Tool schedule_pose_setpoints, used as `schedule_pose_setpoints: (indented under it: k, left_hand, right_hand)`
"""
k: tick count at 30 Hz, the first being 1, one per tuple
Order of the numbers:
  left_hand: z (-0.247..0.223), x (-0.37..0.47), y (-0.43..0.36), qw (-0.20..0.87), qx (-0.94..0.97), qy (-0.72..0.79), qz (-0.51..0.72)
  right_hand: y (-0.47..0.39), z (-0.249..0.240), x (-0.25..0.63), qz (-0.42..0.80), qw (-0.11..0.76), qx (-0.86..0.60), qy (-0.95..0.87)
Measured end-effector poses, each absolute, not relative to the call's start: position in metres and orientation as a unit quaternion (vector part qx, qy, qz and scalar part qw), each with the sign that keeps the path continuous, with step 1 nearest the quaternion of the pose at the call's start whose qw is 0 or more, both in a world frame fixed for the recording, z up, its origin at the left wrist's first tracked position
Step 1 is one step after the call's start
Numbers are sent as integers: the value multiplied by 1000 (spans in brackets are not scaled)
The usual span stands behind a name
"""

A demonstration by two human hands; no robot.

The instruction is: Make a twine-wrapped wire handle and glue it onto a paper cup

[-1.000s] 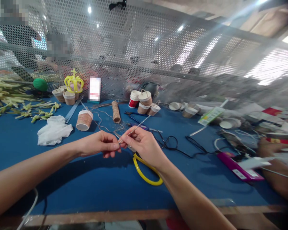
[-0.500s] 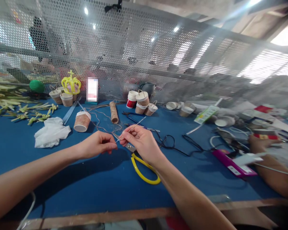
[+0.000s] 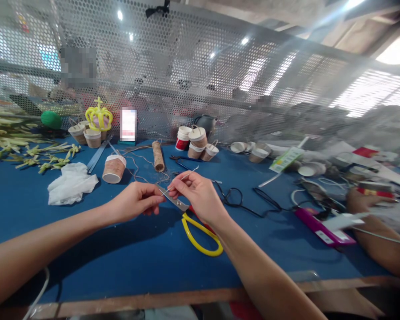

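- Head view: a thin, pale, twisted string (image 3: 190,174) is held up over the big blue desk (image 3: 136,262) by two bare hands.
- The left hand (image 3: 138,202) has its thumb and finger pressed together, pinching the lower part of the string.
- The right hand (image 3: 198,193) pinches the same string with its thumb and fingers. One string tip pokes out past the fingers, up and to the right.
- The hands are close but apart, and a bit of string shows in the small gap.
- Just below the hands are metal scissors with a big yellow loop handle (image 3: 180,204). The right hand hides some of them.
- Past the hands, a brown, tube-shaped roll (image 3: 158,156) lies on the desk.
- Left of that roll is a small brown and white cup (image 3: 114,169), a little tilted.
- A crumpled, thin white cloth or paper (image 3: 72,184) sits near the cup.
- Far to the right, another person's hand (image 3: 356,201) is near a long purple box (image 3: 323,226).
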State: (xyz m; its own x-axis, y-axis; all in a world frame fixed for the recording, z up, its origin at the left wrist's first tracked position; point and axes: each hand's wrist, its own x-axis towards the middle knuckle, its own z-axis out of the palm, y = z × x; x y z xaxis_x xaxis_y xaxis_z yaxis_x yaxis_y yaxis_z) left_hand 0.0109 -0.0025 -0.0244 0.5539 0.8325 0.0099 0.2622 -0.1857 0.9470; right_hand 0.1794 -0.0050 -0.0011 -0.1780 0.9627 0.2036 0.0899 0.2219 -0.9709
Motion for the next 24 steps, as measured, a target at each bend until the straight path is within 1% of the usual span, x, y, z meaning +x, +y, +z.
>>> schedule_pose_setpoints:
  k: [6, 12, 17, 24]
  left_hand:
    - [-22, 11, -2, 482, 738, 384, 275]
    - [-28, 10, 2, 490, 720, 404, 280]
    - [-32, 11, 3, 494, 716, 405, 282]
    - [-27, 10, 0, 486, 729, 396, 274]
  right_hand:
    - [-1, -6, 181, 494, 493, -405, -591]
    - [6, -7, 188, 473, 505, -417, -590]
    - [8, -7, 190, 472, 496, -424, -592]
    - [5, -5, 187, 513, 514, -401, -558]
